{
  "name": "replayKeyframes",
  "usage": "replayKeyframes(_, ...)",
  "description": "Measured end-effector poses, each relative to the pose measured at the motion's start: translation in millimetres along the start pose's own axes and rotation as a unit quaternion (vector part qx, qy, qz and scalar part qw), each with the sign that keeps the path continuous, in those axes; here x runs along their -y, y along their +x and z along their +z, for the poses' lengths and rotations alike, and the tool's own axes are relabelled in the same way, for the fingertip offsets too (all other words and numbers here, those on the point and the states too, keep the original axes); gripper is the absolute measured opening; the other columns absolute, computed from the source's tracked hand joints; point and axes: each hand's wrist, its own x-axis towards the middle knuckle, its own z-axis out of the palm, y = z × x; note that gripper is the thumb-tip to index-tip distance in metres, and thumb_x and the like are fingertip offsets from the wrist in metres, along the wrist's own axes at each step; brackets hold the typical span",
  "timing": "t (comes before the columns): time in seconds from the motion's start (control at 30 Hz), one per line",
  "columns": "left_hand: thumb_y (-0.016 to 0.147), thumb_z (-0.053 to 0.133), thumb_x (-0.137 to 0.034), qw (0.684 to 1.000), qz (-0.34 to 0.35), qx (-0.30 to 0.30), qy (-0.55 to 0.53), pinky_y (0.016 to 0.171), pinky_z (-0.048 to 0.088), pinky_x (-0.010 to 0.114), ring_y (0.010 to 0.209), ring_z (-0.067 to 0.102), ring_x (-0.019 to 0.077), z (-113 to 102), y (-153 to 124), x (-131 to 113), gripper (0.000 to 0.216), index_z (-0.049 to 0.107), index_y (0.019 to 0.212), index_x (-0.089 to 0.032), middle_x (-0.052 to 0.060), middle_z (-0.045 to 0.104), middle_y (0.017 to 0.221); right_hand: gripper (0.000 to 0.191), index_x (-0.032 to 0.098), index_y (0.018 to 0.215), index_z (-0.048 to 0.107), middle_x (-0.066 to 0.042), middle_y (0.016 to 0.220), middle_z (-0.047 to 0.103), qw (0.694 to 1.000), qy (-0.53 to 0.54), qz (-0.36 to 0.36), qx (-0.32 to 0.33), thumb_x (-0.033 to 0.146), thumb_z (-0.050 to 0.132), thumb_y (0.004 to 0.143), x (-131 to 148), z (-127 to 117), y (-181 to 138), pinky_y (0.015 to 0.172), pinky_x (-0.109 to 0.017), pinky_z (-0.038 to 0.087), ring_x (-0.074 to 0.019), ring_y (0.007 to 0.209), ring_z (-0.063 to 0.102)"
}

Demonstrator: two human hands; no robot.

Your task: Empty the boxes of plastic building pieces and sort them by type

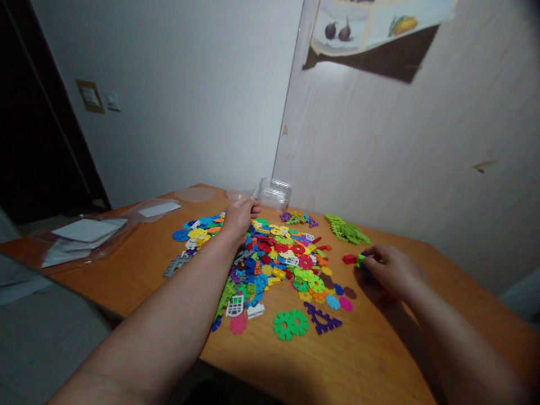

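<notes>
My left hand (242, 218) reaches over the back of a large pile of colourful plastic building pieces (274, 247). Its fingers are curled together, and whatever they hold is hidden. On the right side of the table, my right hand (390, 270) is closed around small toy bricks, with a green brick (360, 260) showing at the fingertips and something dark blue below. Right by those fingertips lies a red brick (349, 259). Two green notched discs (290, 324) and a purple notched triangle (322, 318) lie at the front of the pile.
Behind the pile stand clear plastic containers (275, 194). Green pieces (346, 229) are grouped at the back right, beside a small purple and yellow cluster (298, 217). Clear packaging with white cards (86, 230) lies on the left of the wooden table (337, 365). A wall rises behind.
</notes>
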Motion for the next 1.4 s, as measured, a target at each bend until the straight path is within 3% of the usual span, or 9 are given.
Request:
replayKeyframes(0.13, 0.083, 0.061, -0.041, 1.0, 0.007, -0.001, -0.009, 0.055, 0.038, 0.022, 0.058, 0.053, 0.0113, -1.6, -1.8, -2.8, 0.025, 0.066, 0.079, -0.017, 0.003, 0.066, 0.068, 0.03, 0.023, 0.103, 0.072, -0.008, 0.102, 0.073, 0.993, 0.081, -0.051, -0.066, 0.04, 0.051, 0.09, 30.4, -3.0, -13.9, 0.067, -0.033, 0.044, -0.0252, 0.088, 0.066)
replayKeyframes(0.27, 0.086, 0.059, -0.039, 0.999, 0.008, -0.004, -0.039, 0.052, 0.035, 0.02, 0.056, 0.053, 0.0093, -5.0, -2.5, -6.5, 0.025, 0.067, 0.081, -0.016, 0.003, 0.065, 0.068, 0.024, 0.024, 0.099, 0.07, -0.007, 0.098, 0.071, 0.958, 0.18, -0.202, -0.092, 0.038, 0.051, 0.095, 77.4, -5.8, -34.8, 0.076, -0.035, 0.048, -0.0241, 0.091, 0.065)
replayKeyframes(0.5, 0.089, 0.056, -0.04, 0.995, -0.007, -0.018, -0.094, 0.049, 0.035, 0.02, 0.05, 0.052, 0.0082, -9.0, -3.5, -14.7, 0.029, 0.067, 0.079, -0.015, 0.004, 0.066, 0.067, 0.023, 0.021, 0.106, 0.067, -0.009, 0.099, 0.065, 0.886, 0.218, -0.41, 0.008, 0.028, 0.047, 0.1, 173.6, -11.4, -90.4, 0.079, -0.037, 0.046, -0.0232, 0.092, 0.059)
replayKeyframes(0.6, 0.087, 0.059, -0.045, 0.994, -0.01, -0.02, -0.106, 0.05, 0.036, 0.02, 0.051, 0.054, 0.0092, -10.1, -3.4, -17.3, 0.032, 0.067, 0.078, -0.015, 0.004, 0.066, 0.065, 0.022, 0.02, 0.111, 0.067, -0.009, 0.106, 0.065, 0.881, 0.191, -0.429, 0.052, 0.029, 0.055, 0.095, 208.9, -5.2, -108.9, 0.085, -0.041, 0.045, -0.0257, 0.098, 0.056)
replayKeyframes(0.7, 0.086, 0.061, -0.048, 0.992, -0.012, -0.028, -0.123, 0.051, 0.037, 0.02, 0.052, 0.055, 0.0096, -11.7, -1.5, -19.0, 0.034, 0.066, 0.077, -0.016, 0.003, 0.066, 0.064, 0.034, 0.021, 0.122, 0.064, -0.01, 0.126, 0.062, 0.882, 0.161, -0.437, 0.071, 0.032, 0.063, 0.09, 233.6, 3.3, -116.8, 0.096, -0.045, 0.041, -0.0288, 0.111, 0.052)
replayKeyframes(0.8, 0.086, 0.061, -0.046, 0.989, -0.018, -0.034, -0.142, 0.051, 0.036, 0.02, 0.051, 0.054, 0.0086, -13.5, 0.7, -20.8, 0.032, 0.066, 0.077, -0.016, 0.002, 0.066, 0.065, 0.039, 0.022, 0.125, 0.061, -0.01, 0.132, 0.059, 0.883, 0.136, -0.442, 0.081, 0.034, 0.065, 0.088, 247.2, 9.9, -117.8, 0.099, -0.048, 0.038, -0.0304, 0.116, 0.049)
replayKeyframes(0.97, 0.085, 0.062, -0.044, 0.985, -0.03, -0.037, -0.164, 0.051, 0.035, 0.02, 0.051, 0.053, 0.0071, -16.4, 3.3, -24.6, 0.03, 0.066, 0.078, -0.016, 0.001, 0.067, 0.067, 0.032, 0.021, 0.113, 0.062, -0.009, 0.119, 0.063, 0.889, 0.118, -0.437, 0.07, 0.038, 0.065, 0.086, 254.9, 16.0, -116.9, 0.095, -0.046, 0.036, -0.0292, 0.11, 0.05)
replayKeyframes(1.2, 0.084, 0.064, -0.044, 0.98, -0.04, -0.041, -0.191, 0.053, 0.035, 0.021, 0.051, 0.053, 0.0067, -20.6, 4.5, -28.8, 0.029, 0.066, 0.079, -0.016, 0.001, 0.068, 0.068, 0.009, 0.022, 0.094, 0.06, -0.005, 0.1, 0.062, 0.901, 0.097, -0.421, 0.033, 0.026, 0.06, 0.086, 253.3, 21.7, -111.9, 0.082, -0.039, 0.035, -0.0247, 0.095, 0.048)
replayKeyframes(1.4, 0.09, 0.059, -0.038, 0.968, -0.067, -0.043, -0.238, 0.054, 0.036, 0.021, 0.053, 0.055, 0.0072, -28.0, 7.2, -31.5, 0.027, 0.065, 0.077, -0.016, 0.0, 0.066, 0.067, 0.004, 0.021, 0.09, 0.059, -0.006, 0.097, 0.061, 0.907, 0.101, -0.409, 0.027, 0.023, 0.058, 0.087, 245.1, 20.4, -104.6, 0.082, -0.039, 0.036, -0.0244, 0.093, 0.048)
